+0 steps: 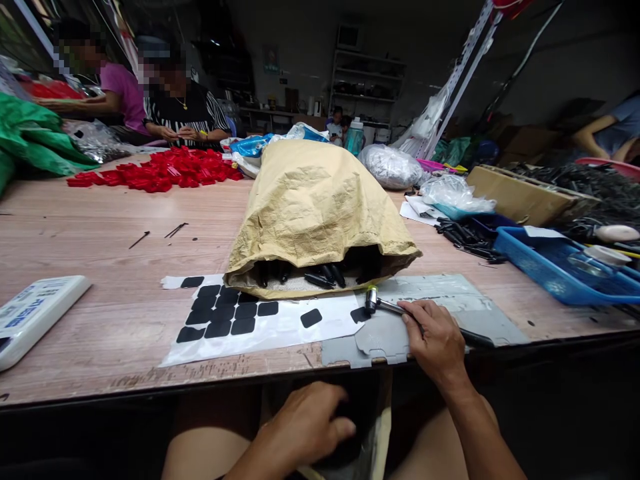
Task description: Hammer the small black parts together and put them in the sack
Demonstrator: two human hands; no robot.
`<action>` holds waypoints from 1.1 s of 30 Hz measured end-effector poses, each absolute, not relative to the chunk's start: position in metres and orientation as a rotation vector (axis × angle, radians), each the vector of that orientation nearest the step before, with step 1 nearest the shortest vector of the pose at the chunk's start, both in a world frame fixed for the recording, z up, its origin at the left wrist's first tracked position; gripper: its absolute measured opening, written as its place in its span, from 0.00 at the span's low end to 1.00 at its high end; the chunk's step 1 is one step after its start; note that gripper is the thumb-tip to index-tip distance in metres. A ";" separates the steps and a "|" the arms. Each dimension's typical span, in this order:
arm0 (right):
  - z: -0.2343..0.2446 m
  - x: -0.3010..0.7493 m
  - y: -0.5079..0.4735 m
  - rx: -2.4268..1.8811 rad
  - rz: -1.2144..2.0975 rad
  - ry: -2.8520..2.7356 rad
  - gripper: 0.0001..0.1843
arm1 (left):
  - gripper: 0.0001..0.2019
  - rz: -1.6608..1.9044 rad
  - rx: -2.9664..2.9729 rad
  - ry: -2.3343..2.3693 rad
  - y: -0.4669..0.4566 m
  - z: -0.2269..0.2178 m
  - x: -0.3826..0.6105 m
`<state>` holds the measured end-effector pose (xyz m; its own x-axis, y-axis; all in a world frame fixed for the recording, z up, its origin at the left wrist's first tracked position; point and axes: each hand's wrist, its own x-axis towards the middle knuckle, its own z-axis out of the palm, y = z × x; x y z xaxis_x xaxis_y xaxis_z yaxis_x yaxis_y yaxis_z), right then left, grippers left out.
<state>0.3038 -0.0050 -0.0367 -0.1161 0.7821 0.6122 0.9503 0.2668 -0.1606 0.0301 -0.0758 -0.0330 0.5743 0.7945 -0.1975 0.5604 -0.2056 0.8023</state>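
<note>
My right hand (434,339) rests on the table's near edge, fingers wrapped round the handle of a small hammer (387,305) whose head lies on a grey plastic sheet (440,297). My left hand (305,423) is below the table edge in my lap, fingers curled over a dark object I cannot make out. A white backing sheet (280,327) with several black rounded pads (223,310) lies to the left of the hammer. Behind it a brown paper sack (313,200) lies on its side, black cylindrical parts (325,275) showing in its mouth.
A white flat device (35,313) sits near left. Red plastic pieces (160,170) are piled at the far left, where two people sit. A blue tray (560,267), black parts (467,240), a cardboard box (525,193) and plastic bags (390,165) crowd the right.
</note>
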 end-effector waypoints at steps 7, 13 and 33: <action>-0.037 0.304 -0.005 -1.571 -0.366 -1.935 0.15 | 0.12 0.752 2.125 1.411 -0.004 0.045 0.013; -0.039 0.305 -0.004 -1.561 -0.364 -1.937 0.15 | 0.12 0.538 2.402 1.746 0.062 0.025 0.000; -0.031 0.307 -0.002 -1.592 -0.331 -2.009 0.13 | 0.07 0.808 2.159 1.264 0.003 0.002 -0.011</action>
